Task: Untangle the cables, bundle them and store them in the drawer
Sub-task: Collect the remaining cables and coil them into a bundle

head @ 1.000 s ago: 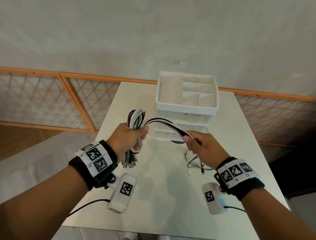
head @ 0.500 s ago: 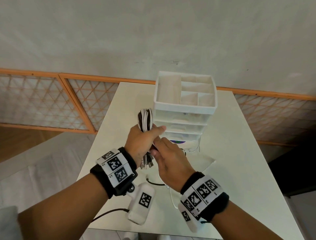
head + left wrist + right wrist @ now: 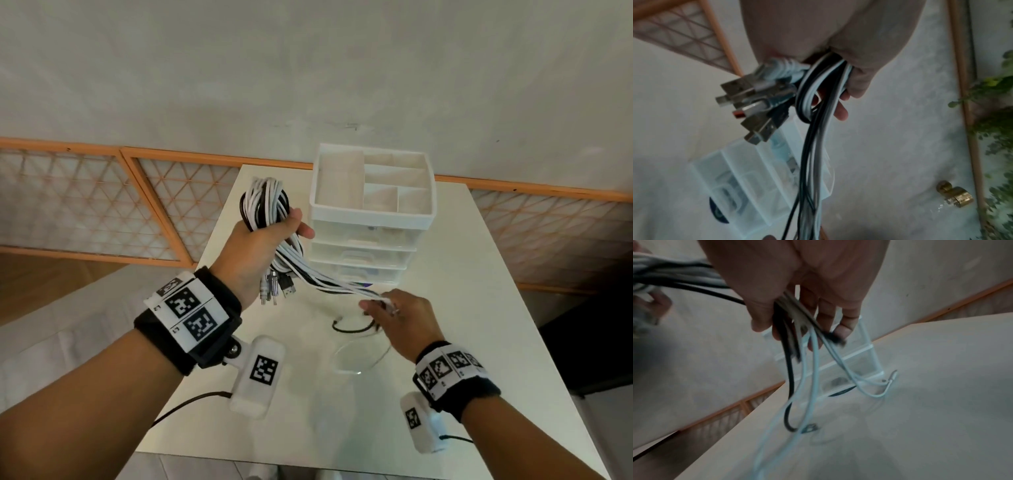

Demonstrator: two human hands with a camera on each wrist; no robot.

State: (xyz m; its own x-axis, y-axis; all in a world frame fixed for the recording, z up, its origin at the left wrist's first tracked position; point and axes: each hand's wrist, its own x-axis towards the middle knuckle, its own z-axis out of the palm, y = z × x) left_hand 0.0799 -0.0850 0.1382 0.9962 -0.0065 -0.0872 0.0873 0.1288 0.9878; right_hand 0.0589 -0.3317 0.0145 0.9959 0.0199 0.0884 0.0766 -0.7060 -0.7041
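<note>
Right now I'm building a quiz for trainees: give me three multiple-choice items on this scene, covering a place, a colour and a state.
1. Where is the drawer organizer?
A. on the white table
B. on the floor
C. in the left hand

2. What colours are the cables?
A. red and blue
B. white and black
C. all green

3. What state are the organizer's front drawers in?
A. pulled out
B. removed
C. closed

Key: 1 A, it stands on the far part of the tabletop. 2 B, the coil gripped by the left hand is white and black. 3 C, all fronts sit flush while the right hand holds the trailing strands.
</note>
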